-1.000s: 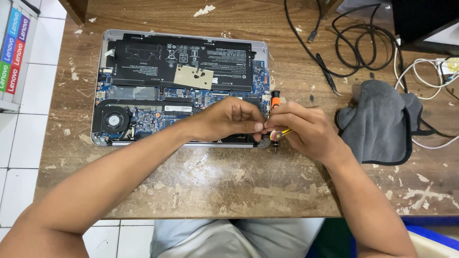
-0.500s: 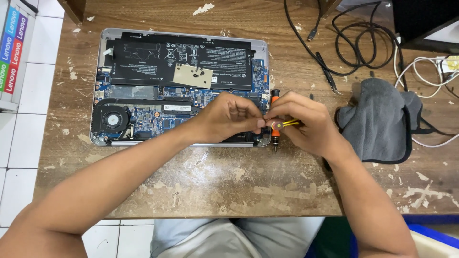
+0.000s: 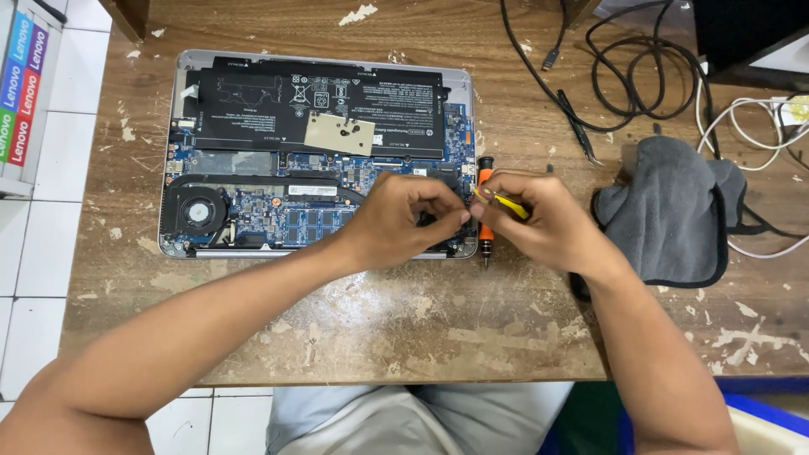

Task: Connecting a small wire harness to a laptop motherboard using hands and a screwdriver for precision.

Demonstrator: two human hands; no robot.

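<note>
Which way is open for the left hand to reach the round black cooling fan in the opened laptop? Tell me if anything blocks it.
Probably yes. The left hand rests over the laptop's right side, and the round black cooling fan lies uncovered to its left, with only bare blue circuit board between them.

Two bare forearms, no sleeves in sight, no watch, no bracelet, no ring to be made out. Left hand (image 3: 404, 221) and right hand (image 3: 535, 223) ungloved, fingers (image 3: 497, 187) with short nails. Left forearm entering from 7 o'clock, long and uncovered up to the elbow; right forearm entering from 5 o'clock, likewise uncovered. Light grey cloth (image 3: 413, 417) of trousers or shorts over the lap at 6 o'clock, smooth, with a few soft folds, no print visible.
</note>
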